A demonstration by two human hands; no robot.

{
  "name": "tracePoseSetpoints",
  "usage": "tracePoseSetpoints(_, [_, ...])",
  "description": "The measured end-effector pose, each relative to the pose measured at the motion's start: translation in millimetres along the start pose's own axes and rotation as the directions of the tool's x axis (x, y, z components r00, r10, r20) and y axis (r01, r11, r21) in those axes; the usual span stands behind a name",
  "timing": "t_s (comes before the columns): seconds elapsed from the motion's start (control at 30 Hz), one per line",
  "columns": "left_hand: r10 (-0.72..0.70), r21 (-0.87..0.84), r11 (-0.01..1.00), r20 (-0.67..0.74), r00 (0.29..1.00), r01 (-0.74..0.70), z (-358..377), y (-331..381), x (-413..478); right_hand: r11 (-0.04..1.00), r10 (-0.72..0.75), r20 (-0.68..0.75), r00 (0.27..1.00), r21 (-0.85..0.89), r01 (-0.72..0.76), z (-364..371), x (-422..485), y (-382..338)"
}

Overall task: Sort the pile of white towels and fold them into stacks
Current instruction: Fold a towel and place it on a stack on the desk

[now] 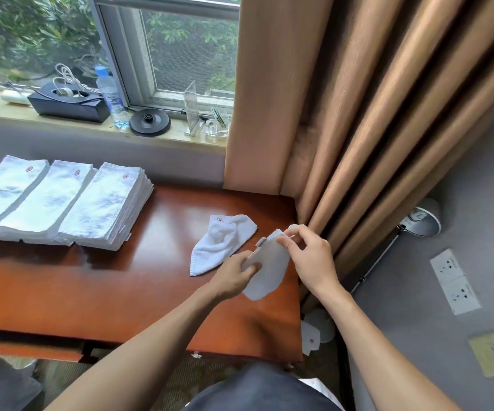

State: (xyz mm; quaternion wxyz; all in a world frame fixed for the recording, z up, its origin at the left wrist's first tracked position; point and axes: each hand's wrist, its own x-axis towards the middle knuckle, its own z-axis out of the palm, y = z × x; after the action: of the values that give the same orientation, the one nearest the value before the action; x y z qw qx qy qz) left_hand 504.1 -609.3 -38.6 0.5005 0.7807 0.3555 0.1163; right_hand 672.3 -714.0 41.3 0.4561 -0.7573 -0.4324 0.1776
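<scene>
- Left forearm point(150, 336): bare, extends from lower left toward centre.
- Left hand point(235, 277): thumb and curled fingers grip the lower edge of a small white towel point(269, 271).
- Right forearm point(367, 336): bare, rises from lower right.
- Right hand point(309, 258): fingertips pinch the towel's upper corner, remaining fingers curled.

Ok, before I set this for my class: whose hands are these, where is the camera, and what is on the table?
No machine here: one camera worn on a person's head looks down at their own bare hands. The left hand and right hand both pinch a small white towel, held above a reddish wooden table. A crumpled towel lies on the table just beyond the hands. To the left sit three stacks of folded towels, side by side.
</scene>
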Motion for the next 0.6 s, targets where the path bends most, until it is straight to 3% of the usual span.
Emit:
tracePoseSetpoints(0.17, [-0.074, 0.062, 0.995, -0.047, 0.996, 0.077, 0, -13, 11, 0.981, 0.134, -0.110, 0.985, 0.155, -0.116, -15, -2, 17])
tracePoseSetpoints(0.23, [-0.042, 0.077, 0.996, -0.064, 0.997, 0.047, 2, -8, 14, 0.964, 0.190, -0.104, 0.976, 0.209, -0.165, -16, -2, 23])
tracePoseSetpoints(0.33, [0.025, 0.164, 0.986, -0.049, 0.998, -0.016, 2, 11, 16, 0.968, 0.205, -0.036, 0.978, 0.159, -0.197, -10, -6, 26])
tracePoseSetpoints(0.4, [0.074, 0.287, 0.955, 0.002, 0.997, -0.071, 1, 26, 17, 0.986, 0.134, 0.025, 0.991, 0.091, -0.136, -5, -11, 22])
tracePoseSetpoints(0.5, [0.156, 0.428, 0.887, 0.079, 0.985, -0.175, -1, 47, 19, 0.991, -0.064, 0.174, 0.983, -0.103, 0.083, 3, -12, 19])
tracePoseSetpoints(0.6, [0.210, 0.454, 0.856, 0.133, 0.969, -0.247, -6, 60, 17, 0.982, -0.061, 0.337, 0.939, -0.151, 0.118, 9, -11, 20])
